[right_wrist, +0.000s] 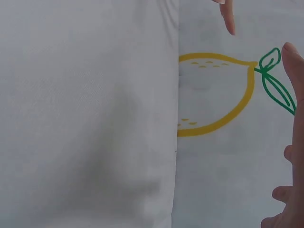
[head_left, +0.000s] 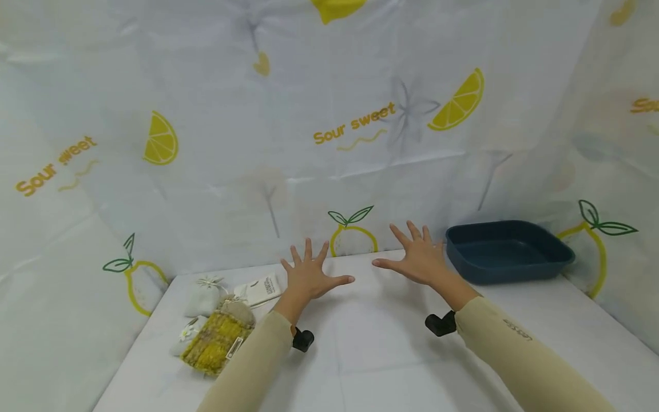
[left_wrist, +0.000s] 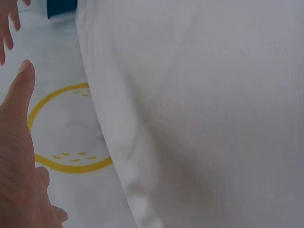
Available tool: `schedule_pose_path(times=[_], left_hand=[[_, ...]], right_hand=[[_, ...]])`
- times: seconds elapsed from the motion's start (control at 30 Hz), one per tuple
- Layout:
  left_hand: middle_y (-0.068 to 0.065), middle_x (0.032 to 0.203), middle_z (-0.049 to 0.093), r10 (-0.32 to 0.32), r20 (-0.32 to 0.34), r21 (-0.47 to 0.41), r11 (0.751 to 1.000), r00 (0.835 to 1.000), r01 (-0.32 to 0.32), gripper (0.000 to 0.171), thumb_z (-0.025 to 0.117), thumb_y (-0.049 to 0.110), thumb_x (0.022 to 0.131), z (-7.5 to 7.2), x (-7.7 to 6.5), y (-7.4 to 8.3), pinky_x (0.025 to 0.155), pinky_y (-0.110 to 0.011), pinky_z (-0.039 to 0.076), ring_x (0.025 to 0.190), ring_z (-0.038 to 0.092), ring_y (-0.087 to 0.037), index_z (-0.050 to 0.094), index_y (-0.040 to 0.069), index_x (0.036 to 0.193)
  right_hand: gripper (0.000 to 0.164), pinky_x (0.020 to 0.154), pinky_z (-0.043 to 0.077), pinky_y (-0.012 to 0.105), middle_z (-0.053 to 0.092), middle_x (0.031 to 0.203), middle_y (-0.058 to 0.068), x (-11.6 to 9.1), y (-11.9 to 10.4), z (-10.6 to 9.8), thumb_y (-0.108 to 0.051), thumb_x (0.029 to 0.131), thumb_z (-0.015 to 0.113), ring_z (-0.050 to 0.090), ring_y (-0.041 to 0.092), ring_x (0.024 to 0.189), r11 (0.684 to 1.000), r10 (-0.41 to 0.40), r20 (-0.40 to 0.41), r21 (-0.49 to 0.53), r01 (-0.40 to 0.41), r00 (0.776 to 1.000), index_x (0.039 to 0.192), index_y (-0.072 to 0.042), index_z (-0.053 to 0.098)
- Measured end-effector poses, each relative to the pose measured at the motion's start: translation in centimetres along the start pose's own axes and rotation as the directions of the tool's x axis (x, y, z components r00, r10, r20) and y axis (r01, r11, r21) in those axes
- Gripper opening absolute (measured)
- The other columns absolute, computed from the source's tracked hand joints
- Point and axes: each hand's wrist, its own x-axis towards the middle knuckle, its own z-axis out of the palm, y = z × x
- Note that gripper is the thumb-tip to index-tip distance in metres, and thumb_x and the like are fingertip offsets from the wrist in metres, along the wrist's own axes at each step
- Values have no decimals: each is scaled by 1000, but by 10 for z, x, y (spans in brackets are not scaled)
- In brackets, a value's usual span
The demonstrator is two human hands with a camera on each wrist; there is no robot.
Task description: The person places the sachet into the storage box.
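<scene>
Both hands are held out over the white table (head_left: 355,343) with fingers spread and nothing in them. The left hand (head_left: 307,277) is nearest to a group of small bags on the left. In that group are a yellow-brown fuzzy pouch (head_left: 216,343) with a label, a white drawstring pouch (head_left: 202,300), a beige rounded pouch (head_left: 238,311), a pale pouch with a small flower (head_left: 189,335) and a flat white printed bag (head_left: 259,289). The right hand (head_left: 422,260) is beside a dark blue basin (head_left: 509,269). In the left wrist view the left thumb (left_wrist: 21,90) points upward.
A white curtain printed with lemons (head_left: 355,171) hangs behind the table and along both sides. The blue basin stands at the back right corner against it. Dark wrist-camera mounts (head_left: 304,340) stick out below the cuffs of the beige sleeves (head_left: 252,366).
</scene>
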Motion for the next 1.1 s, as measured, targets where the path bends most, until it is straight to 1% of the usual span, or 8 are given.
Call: schedule_pose_path(times=[0.2, 0.3, 0.37, 0.47, 0.63, 0.83, 0.93, 1.1], left_hand=[[-13, 172, 5, 36, 40, -127, 991, 999, -31, 108, 50, 90, 77, 1, -4, 18, 119, -75, 8, 157, -1, -48, 12, 36, 163], [-14, 172, 7, 69, 34, -159, 985, 997, -63, 108, 50, 88, 79, 4, -6, 33, 120, -73, 10, 157, 2, -47, 10, 35, 163], [-13, 172, 4, 90, 26, -173, 981, 996, -84, 108, 50, 88, 80, 7, -6, 44, 121, -72, 11, 158, 1, -45, 7, 35, 164], [-12, 172, 1, 109, 7, -206, 973, 994, -105, 109, 49, 87, 81, 11, -3, 63, 123, -69, 11, 159, 0, -41, 3, 33, 164], [-12, 172, 1, 115, -12, -274, 955, 993, -114, 108, 48, 85, 84, 22, 6, 87, 125, -65, 12, 159, 1, -38, 0, 31, 164], [-15, 172, 8, 126, -23, -391, 912, 992, -125, 104, 50, 80, 88, 41, 9, 113, 125, -63, 15, 159, 8, -41, 1, 28, 165], [-17, 171, 11, 122, -30, -482, 868, 992, -122, 102, 52, 75, 90, 50, 10, 126, 125, -63, 16, 158, 11, -42, 4, 25, 165], [-22, 169, 12, 99, -40, -643, 759, 994, -101, 100, 55, 69, 93, 66, 12, 152, 123, -63, 20, 156, 13, -45, 7, 19, 165]], right_hand=[[105, 114, 19, 77, 22, 164, 30, -18, 26, 0, -70, 88, 60, 20, 54, 149, 993, -2, -160, 119, 21, 987, 164, -13, 15], [102, 112, 24, 76, 25, 161, 33, -30, 41, -3, -60, 92, 63, 22, 55, 148, 975, 11, -260, 219, 48, 966, 163, -9, 12], [96, 109, 26, 77, 24, 161, 34, -37, 53, -7, -54, 96, 62, 22, 56, 147, 956, 27, -329, 283, 72, 944, 163, -8, 12], [83, 108, 26, 77, 24, 160, 34, -45, 71, -14, -42, 101, 59, 24, 58, 145, 924, 84, -439, 371, 95, 894, 163, -7, 17], [70, 113, 25, 74, 34, 158, 29, -52, 96, -14, -33, 102, 59, 31, 54, 144, 883, 254, -574, 466, 55, 778, 159, -6, 30], [71, 115, 25, 71, 39, 155, 27, -57, 128, -8, -32, 95, 68, 32, 50, 144, 885, 351, -666, 465, -2, 658, 154, -6, 39], [72, 119, 22, 65, 39, 155, 25, -60, 145, -4, -29, 93, 71, 30, 46, 145, 875, 403, -693, 483, -31, 597, 154, -7, 39], [74, 123, 19, 59, 34, 158, 20, -70, 169, 5, -24, 90, 72, 27, 39, 148, 840, 504, -690, 532, -107, 520, 154, -9, 38]])
